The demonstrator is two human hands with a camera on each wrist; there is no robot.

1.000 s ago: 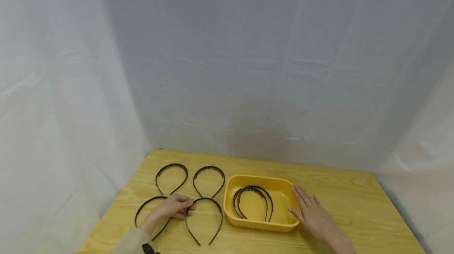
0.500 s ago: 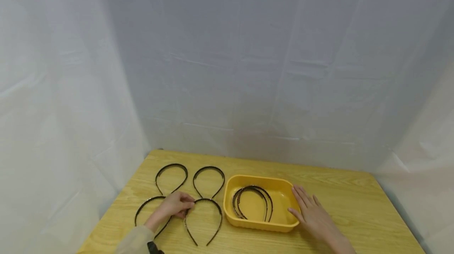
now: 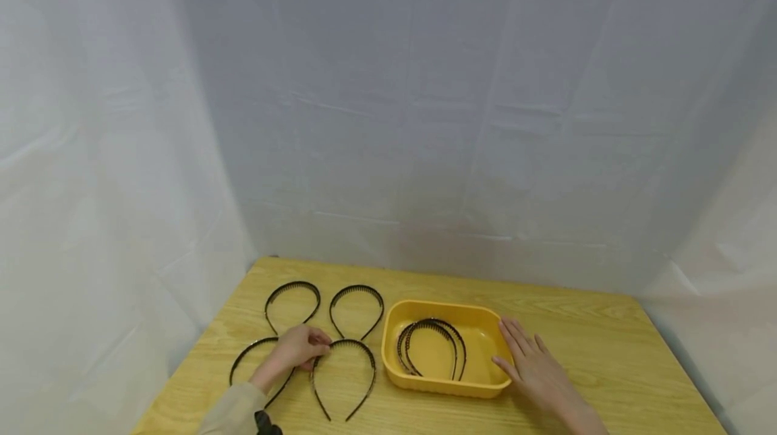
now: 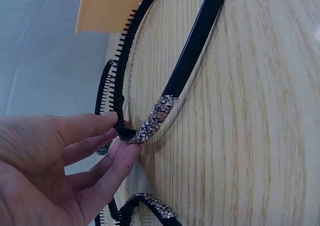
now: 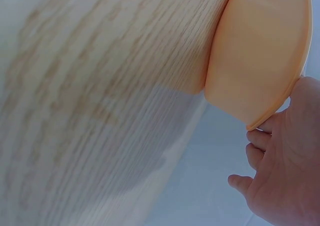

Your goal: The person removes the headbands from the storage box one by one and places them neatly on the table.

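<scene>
A black toothed headband [image 3: 372,366] with a rhinestone strip lies flat on the wooden table [image 3: 595,354], front and centre-left. My left hand [image 3: 318,347] pinches the top of its arch. In the left wrist view, the fingertips [image 4: 131,153] and thumb close on the headband [image 4: 192,48] where the rhinestones begin. A yellow tray [image 3: 446,388] holds two or three more headbands [image 3: 432,346]. My right hand [image 3: 528,357] lies flat on the table against the tray's right side. The right wrist view shows this right hand [image 5: 280,176] touching the tray's rim [image 5: 260,51].
Three other black headbands lie on the table's left part: one at the back left [image 3: 293,301], one at the back centre [image 3: 357,305], and one at the front left [image 3: 245,357] partly under my left wrist. White cloth hangs behind and to both sides.
My left hand has drawn the pinched headband a little to the left, and its two ends have swung left. The right hand and the tray have stayed still.
</scene>
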